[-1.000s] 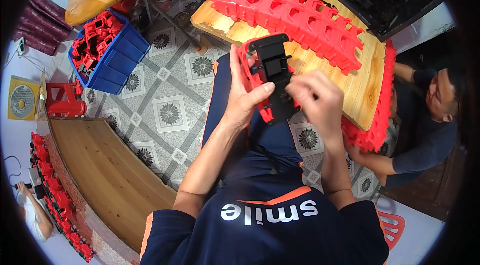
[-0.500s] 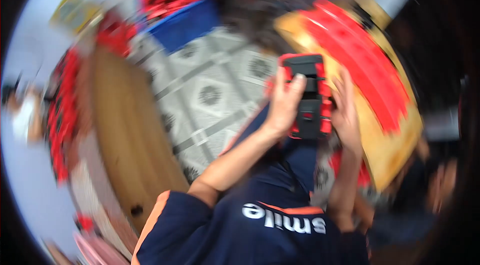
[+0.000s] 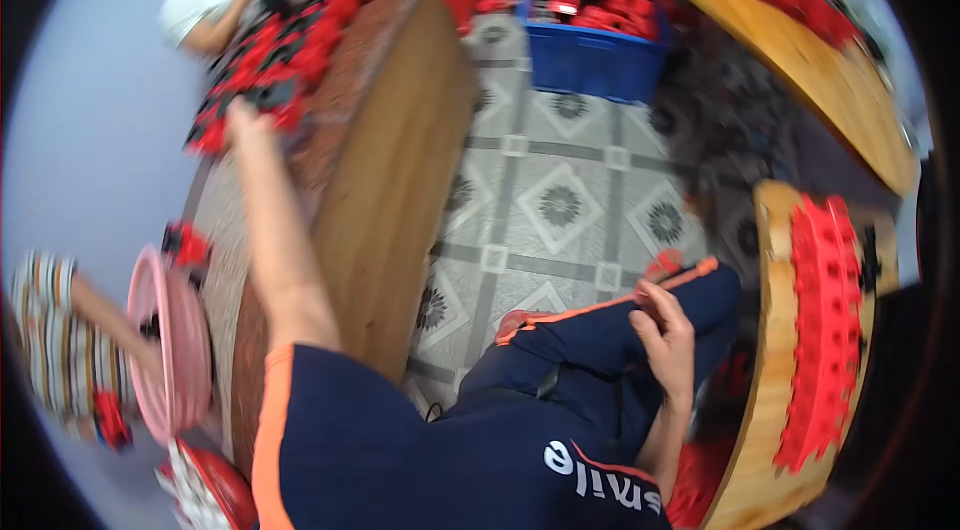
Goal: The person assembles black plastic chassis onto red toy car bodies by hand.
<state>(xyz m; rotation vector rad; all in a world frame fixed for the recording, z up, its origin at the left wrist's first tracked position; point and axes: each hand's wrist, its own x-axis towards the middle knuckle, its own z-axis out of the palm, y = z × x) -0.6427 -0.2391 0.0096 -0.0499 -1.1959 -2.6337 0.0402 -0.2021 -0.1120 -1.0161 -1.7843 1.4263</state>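
My left arm stretches out to the far left, where a row of red-and-black plastic cases (image 3: 325, 25) lies on a ledge. At the near end of that row, my left hand (image 3: 242, 117) is closed on a red-and-black plastic case (image 3: 275, 98); its fingers are small and partly hidden, and the case touches or overlaps others there. Above my right thigh hovers my right hand (image 3: 668, 335), its fingers loosely bent and apart, with nothing in them. To its right, a long row of red plastic parts (image 3: 825, 330) rests on a wooden bench (image 3: 765, 370).
A blue crate (image 3: 595, 60) heaped with red parts stands on the tiled floor ahead. More red parts lie on a wooden table (image 3: 790, 40) at far right. A wooden board (image 3: 400, 160) edges the ledge. Left are a pink basin (image 3: 170, 350), a striped-shirted person (image 3: 75, 340) and a white-shirted person (image 3: 200, 15).
My view has swung left. My left hand has gone from my lap out to the row of cases, and the case that was between both hands has left my right hand.
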